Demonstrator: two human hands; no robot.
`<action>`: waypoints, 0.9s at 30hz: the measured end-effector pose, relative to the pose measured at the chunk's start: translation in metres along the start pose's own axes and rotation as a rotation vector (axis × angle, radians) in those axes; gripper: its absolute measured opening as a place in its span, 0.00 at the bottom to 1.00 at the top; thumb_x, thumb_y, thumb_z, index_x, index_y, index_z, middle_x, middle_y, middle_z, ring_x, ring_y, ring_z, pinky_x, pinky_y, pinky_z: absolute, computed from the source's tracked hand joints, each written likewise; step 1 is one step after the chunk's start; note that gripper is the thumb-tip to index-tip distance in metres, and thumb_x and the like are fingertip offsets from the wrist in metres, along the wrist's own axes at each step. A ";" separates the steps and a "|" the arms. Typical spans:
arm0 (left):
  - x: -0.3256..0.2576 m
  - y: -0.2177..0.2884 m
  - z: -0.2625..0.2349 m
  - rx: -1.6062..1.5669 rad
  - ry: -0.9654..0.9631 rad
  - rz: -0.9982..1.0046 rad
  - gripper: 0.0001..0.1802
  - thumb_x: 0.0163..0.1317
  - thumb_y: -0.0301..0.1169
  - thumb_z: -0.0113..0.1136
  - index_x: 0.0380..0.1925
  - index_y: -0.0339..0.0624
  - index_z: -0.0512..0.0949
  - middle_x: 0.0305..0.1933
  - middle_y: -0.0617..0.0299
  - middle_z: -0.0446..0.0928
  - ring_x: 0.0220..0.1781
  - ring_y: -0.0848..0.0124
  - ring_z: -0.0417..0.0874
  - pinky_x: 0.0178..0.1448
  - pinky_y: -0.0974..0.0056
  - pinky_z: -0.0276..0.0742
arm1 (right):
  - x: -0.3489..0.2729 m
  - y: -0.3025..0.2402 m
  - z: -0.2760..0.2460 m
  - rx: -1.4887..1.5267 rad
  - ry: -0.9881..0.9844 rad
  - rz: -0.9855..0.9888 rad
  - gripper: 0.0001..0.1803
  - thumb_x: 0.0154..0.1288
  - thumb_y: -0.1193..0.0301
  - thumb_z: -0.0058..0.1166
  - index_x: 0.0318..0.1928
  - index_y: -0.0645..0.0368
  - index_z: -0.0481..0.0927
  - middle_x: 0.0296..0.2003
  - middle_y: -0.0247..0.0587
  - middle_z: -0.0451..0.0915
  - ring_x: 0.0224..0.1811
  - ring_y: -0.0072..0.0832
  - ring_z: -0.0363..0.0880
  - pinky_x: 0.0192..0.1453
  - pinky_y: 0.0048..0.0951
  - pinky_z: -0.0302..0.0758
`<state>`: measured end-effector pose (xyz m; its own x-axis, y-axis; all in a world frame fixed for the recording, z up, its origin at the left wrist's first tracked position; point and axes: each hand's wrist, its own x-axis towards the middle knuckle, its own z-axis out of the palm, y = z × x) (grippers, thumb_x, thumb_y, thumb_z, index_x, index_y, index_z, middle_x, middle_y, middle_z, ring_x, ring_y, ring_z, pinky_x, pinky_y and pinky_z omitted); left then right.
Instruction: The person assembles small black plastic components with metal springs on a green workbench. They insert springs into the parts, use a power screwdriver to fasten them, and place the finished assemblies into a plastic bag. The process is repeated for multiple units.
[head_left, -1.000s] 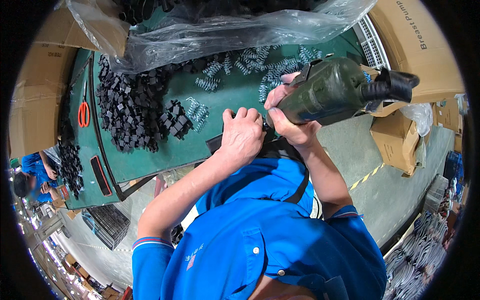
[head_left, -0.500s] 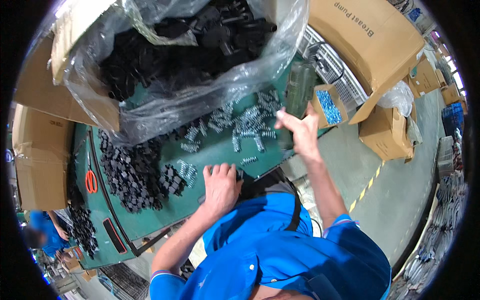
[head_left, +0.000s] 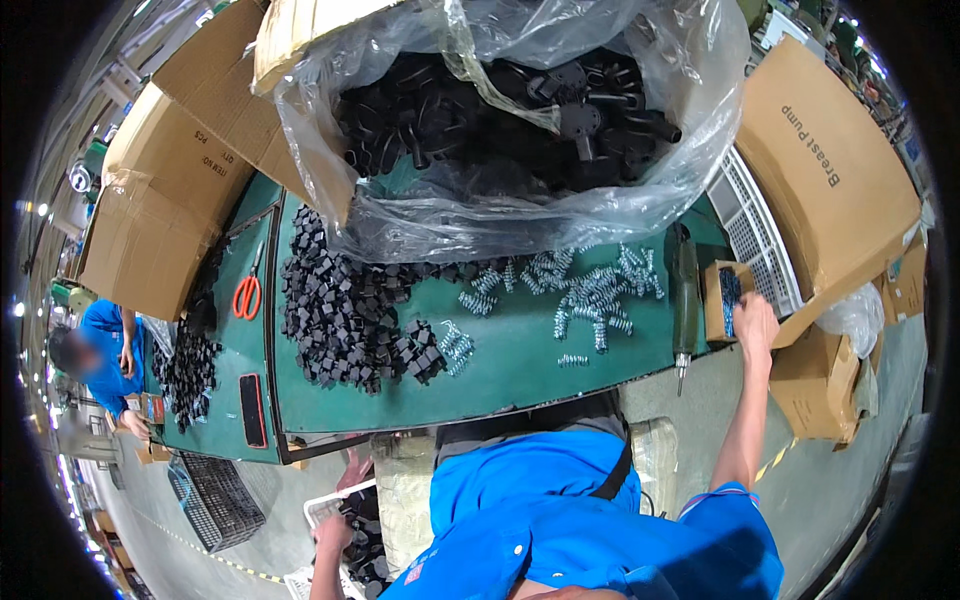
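My right hand (head_left: 756, 322) reaches out to the right end of the green table (head_left: 520, 370). Its fingers rest at a small open cardboard box (head_left: 722, 298) of blue screws; whether it grips any is hidden. A dark green power screwdriver (head_left: 685, 290) lies on the table just left of that box. My left hand (head_left: 333, 534) hangs low beside my body, at a white basket (head_left: 322, 512) of black plastic parts under the table edge. Its fingers are hard to make out.
Metal springs (head_left: 590, 290) lie scattered mid-table, with a heap of black parts (head_left: 340, 315) to their left. A clear bag of black parts (head_left: 520, 110) sits in a carton behind. Orange scissors (head_left: 247, 295) lie left. Cartons (head_left: 830, 180) stand right. Another person (head_left: 100, 350) works far left.
The green screwdriver left my right hand and now lies on the table; that hand moved right to the small box. My left hand dropped from the table edge to the basket below.
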<state>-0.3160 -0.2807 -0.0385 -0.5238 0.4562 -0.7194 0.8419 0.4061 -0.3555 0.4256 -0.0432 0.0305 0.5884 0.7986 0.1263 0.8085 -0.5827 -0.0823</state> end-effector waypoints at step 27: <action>-0.022 0.631 -0.485 -0.688 0.507 1.116 0.47 0.48 0.42 0.78 0.61 0.23 0.68 0.53 0.39 0.78 0.51 0.51 0.82 0.54 0.49 0.80 | -0.166 -0.006 0.025 1.138 -0.552 0.405 0.06 0.62 0.76 0.62 0.32 0.66 0.80 0.24 0.32 0.79 0.22 0.15 0.74 0.25 0.19 0.71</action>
<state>0.1632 0.3494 0.0423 0.2556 0.9633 -0.0823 0.6861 -0.1208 0.7174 0.3233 -0.1681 -0.0147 0.4948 0.7133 -0.4963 -0.0273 -0.5581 -0.8293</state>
